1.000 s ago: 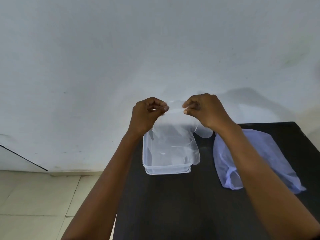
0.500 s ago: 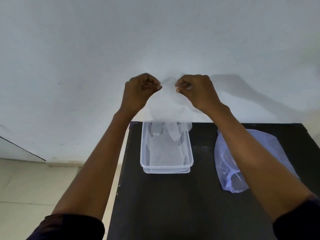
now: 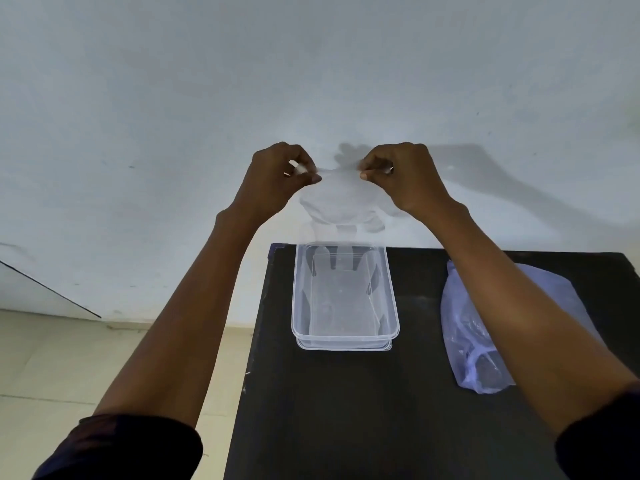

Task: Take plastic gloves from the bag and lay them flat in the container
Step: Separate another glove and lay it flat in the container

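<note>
My left hand (image 3: 277, 178) and right hand (image 3: 401, 176) each pinch the cuff of a clear plastic glove (image 3: 341, 206), raised above the transparent container (image 3: 346, 337) on the black table (image 3: 346, 410); the bag (image 3: 485, 341) lies right of the container.

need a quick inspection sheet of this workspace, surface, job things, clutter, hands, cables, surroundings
surface: black matte table, partly bare.
job's things: thin clear plastic glove held in the air above the far end of the clear rectangular plastic container, which stands on a matching clear piece, possibly its lid; pale blue translucent plastic bag lies to the container's right, mouth toward the person.
clutter: nothing seen.
grippers: left hand and right hand each pinch the glove's top edge, stretching it between them.
cables: nothing seen.
surroundings: white wall behind the table; pale tiled floor on the left.
</note>
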